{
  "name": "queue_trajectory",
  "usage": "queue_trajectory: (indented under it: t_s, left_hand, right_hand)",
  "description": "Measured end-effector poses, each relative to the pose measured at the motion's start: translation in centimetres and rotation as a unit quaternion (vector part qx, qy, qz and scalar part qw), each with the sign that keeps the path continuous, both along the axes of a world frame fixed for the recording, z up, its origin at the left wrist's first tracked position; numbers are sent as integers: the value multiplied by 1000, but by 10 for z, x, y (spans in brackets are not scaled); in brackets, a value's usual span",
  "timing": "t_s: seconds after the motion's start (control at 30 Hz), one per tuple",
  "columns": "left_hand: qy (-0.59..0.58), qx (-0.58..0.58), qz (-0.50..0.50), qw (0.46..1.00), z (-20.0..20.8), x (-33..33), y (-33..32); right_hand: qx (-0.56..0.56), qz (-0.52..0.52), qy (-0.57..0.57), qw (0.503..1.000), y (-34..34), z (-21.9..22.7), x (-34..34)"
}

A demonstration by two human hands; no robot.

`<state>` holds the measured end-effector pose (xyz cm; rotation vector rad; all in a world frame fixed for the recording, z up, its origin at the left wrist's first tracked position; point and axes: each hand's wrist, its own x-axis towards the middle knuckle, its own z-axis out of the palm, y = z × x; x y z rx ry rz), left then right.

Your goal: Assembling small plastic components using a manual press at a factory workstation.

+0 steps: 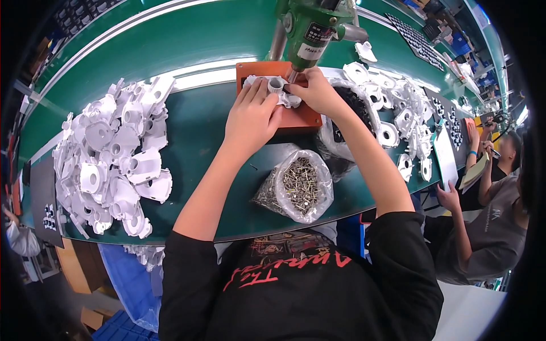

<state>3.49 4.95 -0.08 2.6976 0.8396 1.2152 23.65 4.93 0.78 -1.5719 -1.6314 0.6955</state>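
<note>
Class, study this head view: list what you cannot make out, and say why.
Head view:
White part, left side: partly covered by the left hand.
Black pieces: some hidden behind the right forearm.
Green machine: top cut off by the upper edge.
Metal fasteners: too small and heaped to count; lower ones buried.

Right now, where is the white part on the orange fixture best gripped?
Probably by its raised round collar, from above and left: it stands proud, open end up, while the green press and right hand crowd its right side.
</note>
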Motion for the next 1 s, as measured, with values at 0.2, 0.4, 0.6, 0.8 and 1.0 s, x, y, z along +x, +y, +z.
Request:
queue_trajectory:
  t_s: [0.2, 0.4, 0.6, 0.8, 1.0]
  left_hand:
    - [3, -4, 0, 1000, -1, -1, 0]
    - [0, -10, -7, 1000, -2, 0, 1]
    - [-12, -2, 2, 1000, -5, -1, 0]
    - [-11, 6, 5, 1000, -1, 0, -1]
    - [-2, 5, 6, 1000, -2, -1, -1]
  right_hand:
    - [35, -49, -134, 989, -8, 12, -11]
    - [107, -101, -124, 981, -58, 33, -17]
    - [121, 81, -200, 969, -148, 61, -38]
    - [101, 140, -285, 943, -167, 59, -54]
    - [137, 143, -329, 923, -167, 56, -55]
